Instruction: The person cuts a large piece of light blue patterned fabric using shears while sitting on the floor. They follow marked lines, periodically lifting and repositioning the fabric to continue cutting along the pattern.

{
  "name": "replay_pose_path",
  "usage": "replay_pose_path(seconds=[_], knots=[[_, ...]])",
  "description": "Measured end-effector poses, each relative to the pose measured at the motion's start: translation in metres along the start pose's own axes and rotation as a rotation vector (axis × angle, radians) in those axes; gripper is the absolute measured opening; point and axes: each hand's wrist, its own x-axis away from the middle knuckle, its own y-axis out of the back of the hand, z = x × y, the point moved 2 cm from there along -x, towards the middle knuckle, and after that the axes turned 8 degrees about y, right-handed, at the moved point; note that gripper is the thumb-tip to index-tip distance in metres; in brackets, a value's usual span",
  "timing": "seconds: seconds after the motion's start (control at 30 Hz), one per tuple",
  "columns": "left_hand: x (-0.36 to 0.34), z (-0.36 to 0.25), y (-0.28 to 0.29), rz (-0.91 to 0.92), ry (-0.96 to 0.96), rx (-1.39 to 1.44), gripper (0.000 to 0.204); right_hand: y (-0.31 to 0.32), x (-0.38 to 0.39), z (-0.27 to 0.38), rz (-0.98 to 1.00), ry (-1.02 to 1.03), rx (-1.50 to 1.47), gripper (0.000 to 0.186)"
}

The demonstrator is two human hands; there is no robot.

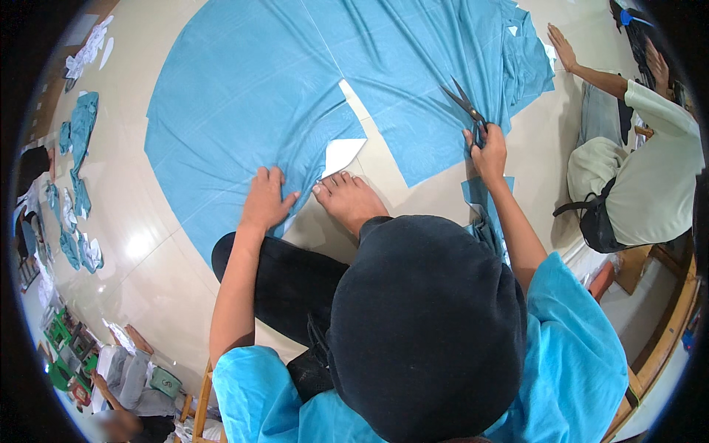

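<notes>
Blue cloth point(229, 96) lies spread over the floor in front of me, cut by a narrow gap that runs inward from its near edge. My left hand point(266, 201) rests on the left part of the cloth, fingers somewhat apart and pressing on the folds. In my right hand point(489, 156) is a pair of black scissors point(468, 105), its blades parted and pointing away over the right part of the cloth. A white piece point(343, 155) shows at the cloth's edge beside my bare foot point(353, 201).
A black rounded covering point(428, 317) blocks the lower middle. Another person in a pale shirt point(650, 170) sits at the right, a hand point(563, 46) near the bunched cloth. Blue and white scraps point(83, 162) lie on the left floor; another person sits at lower left.
</notes>
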Motion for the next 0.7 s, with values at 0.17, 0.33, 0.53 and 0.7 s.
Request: replay_pose_path(seconds=[0.17,0.33,0.53,0.7], knots=[[-0.007,0.002,0.017,0.15,0.12,0.296,0.038,0.016,0.0,0.001,0.055,-0.221,-0.088,0.054],[-0.051,0.072,0.043,-0.464,0.079,0.234,0.044,0.001,-0.091,0.031,-0.115,0.1,-0.209,0.046],[-0.058,0.126,0.025,-0.422,0.459,0.117,0.096,-0.048,-0.203,0.032,-0.152,0.21,-0.123,0.052],[-0.047,0.119,0.017,-0.302,0.565,0.141,0.108,-0.065,-0.176,-0.006,-0.167,0.142,-0.047,0.05]])
